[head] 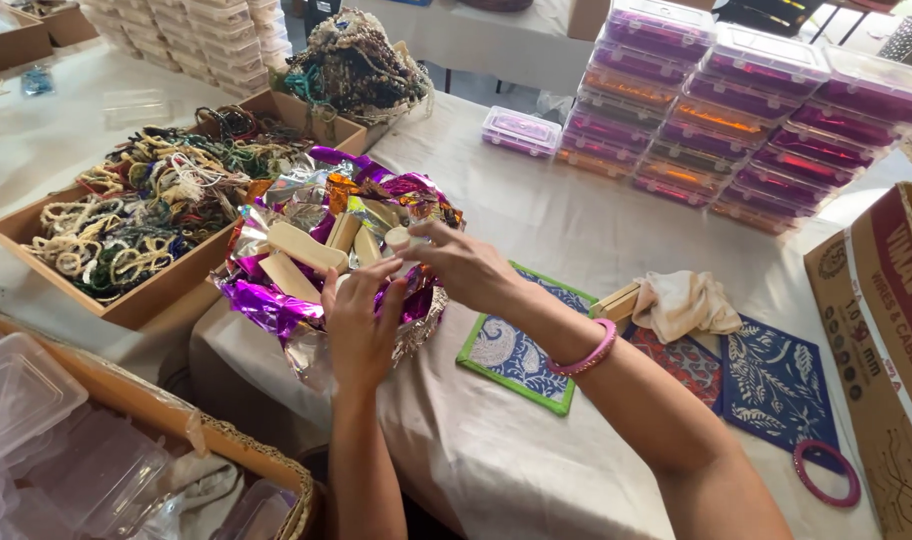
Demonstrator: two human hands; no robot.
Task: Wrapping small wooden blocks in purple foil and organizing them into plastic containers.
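Note:
A round basket (419, 330) lined with shiny purple and silver foil (266, 300) sits in front of me, holding several pale wooden pieces (306, 247). My right hand (466, 265) reaches in from the right and pinches a small pale round piece (400, 238) over the basket. A pink bangle (588, 355) circles that wrist. My left hand (361, 325) hovers at the basket's near rim, fingers spread and raised, holding nothing that I can see.
A wooden tray (146, 300) of beaded strings lies to the left. Stacked clear boxes (736, 110) with purple contents stand at the back right. Patterned cloth mats (521, 355), a crumpled cloth (686, 300), a loose pink bangle (826, 473) and a cardboard box (886, 350) are at right.

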